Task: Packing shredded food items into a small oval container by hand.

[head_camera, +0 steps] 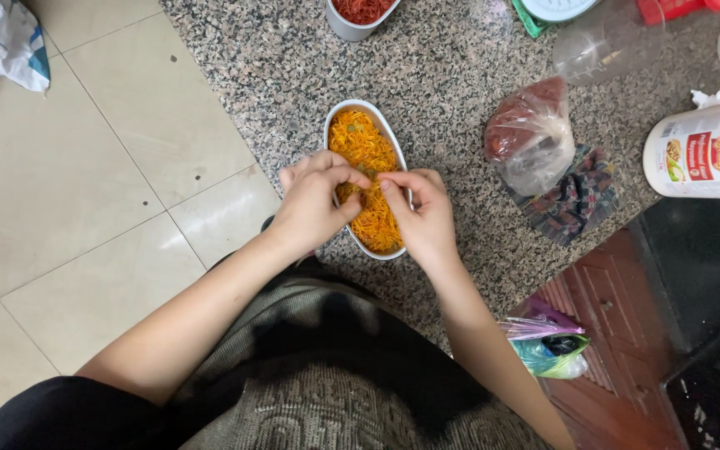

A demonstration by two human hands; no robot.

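My left hand (314,204) and right hand (421,215) pinch orange shreds (364,150) together over the oval white dish (337,117), near the granite counter (427,67) edge. A careless tug could scatter strands or nudge the dish off.

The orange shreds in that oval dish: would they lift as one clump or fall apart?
The orange shreds look thin and loose, so they would probably come away in floppy, light pinches. They seem tangled, so some may cling together. Both hands, left and right, pinch only small tufts.

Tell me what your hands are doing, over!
Left hand and right hand pinching orange shreds in the oval white dish. Bagged red stuff sits clear, right.
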